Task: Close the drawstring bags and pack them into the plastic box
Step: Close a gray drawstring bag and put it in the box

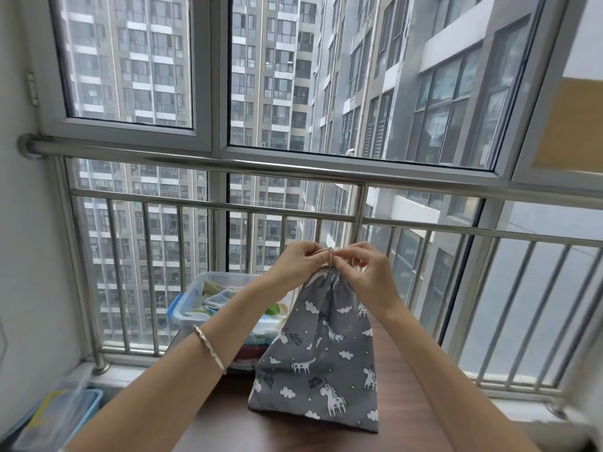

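Small dark lettering was printed among the white unicorns and clouds on the grey drawstring bag [321, 353]; it seemed to read "little unicorn", though the print was too small to be sure. No other writing could be read.

The bag stood upright on a dark brown wooden table [408, 370], its mouth gathered shut at the top. Directly above that mouth the left hand [295, 264] and the right hand [365, 275] met, fingertips almost touching, each pinching the pale cord [329, 251] between thumb and fingers. A silver bracelet [208, 347] sat on the left wrist.

Behind the left forearm, at the far left of the table, lay the clear plastic box [189, 305] with blue clips, already holding folded, patterned fabric items.

The table stood against a steel railing [261, 164] before large aluminium-framed windows [212, 76], which looked out on tall grey apartment blocks [270, 60]. Low at the left, a blue-rimmed container [65, 415] rested on the floor beside a white wall.
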### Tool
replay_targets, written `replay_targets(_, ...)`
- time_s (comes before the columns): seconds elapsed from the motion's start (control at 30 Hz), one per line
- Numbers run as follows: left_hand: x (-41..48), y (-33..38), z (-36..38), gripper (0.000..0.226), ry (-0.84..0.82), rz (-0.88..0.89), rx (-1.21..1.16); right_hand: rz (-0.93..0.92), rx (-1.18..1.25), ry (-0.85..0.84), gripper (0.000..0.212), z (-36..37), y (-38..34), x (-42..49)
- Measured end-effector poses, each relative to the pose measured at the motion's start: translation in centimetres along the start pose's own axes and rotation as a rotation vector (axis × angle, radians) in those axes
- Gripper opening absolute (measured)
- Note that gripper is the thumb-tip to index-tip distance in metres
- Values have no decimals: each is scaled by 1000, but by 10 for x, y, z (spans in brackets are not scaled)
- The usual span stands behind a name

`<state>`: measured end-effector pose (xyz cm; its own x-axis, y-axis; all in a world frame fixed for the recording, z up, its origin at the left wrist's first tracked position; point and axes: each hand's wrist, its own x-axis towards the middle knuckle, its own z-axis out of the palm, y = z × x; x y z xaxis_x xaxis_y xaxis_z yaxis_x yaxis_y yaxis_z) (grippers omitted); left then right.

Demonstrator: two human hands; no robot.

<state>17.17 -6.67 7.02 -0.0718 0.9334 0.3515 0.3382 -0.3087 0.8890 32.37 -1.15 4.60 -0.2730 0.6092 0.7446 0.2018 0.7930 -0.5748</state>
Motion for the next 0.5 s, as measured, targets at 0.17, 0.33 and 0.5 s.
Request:
replay_targets(0.17, 1, 1, 1, 19, 8, 4, 69, 35, 25, -66, 13, -4, -1, -1)
replay_targets(0.33, 0, 4, -6, 23, -41, -37, 130, 137, 4, -66, 11, -15, 4, 2)
replay_targets(0.5, -2, -5, -23, 21, 7, -30, 228, 89, -190, -181, 13, -47, 11, 10)
